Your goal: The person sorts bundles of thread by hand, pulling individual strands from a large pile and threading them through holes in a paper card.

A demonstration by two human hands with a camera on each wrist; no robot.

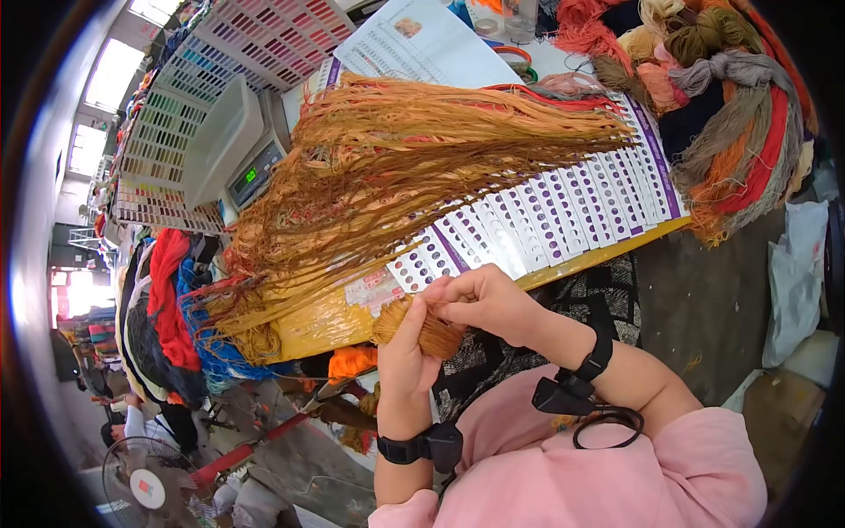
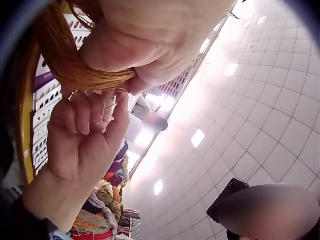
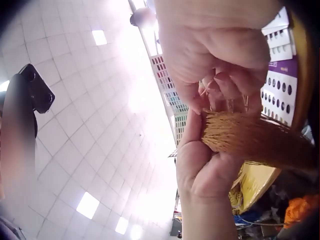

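Golden-brown yarn in a thick skein (image 1: 440, 339) is gripped by my left hand (image 1: 405, 361), its thumb pointing up along the side. My right hand (image 1: 493, 304) meets the left thumb at the skein's upper end, fingers curled and pinching thin yarn strands (image 3: 230, 104). In the right wrist view, the skein (image 3: 250, 137) runs out sideways from the left palm, its many strands lying close together. The left wrist view shows the skein (image 2: 60, 55) bent below the left hand, with the right fingers right at its edge.
Long orange and brown yarn (image 1: 370, 167) spreads over colour sample cards (image 1: 563, 211) on the yellow-edged table (image 1: 326, 330). Behind stand a scale (image 1: 251, 176) and colour chart (image 1: 158, 132). More yarn hangs at the right (image 1: 748, 132) and left (image 1: 172, 299); a fan (image 1: 145, 484) stands lower left.
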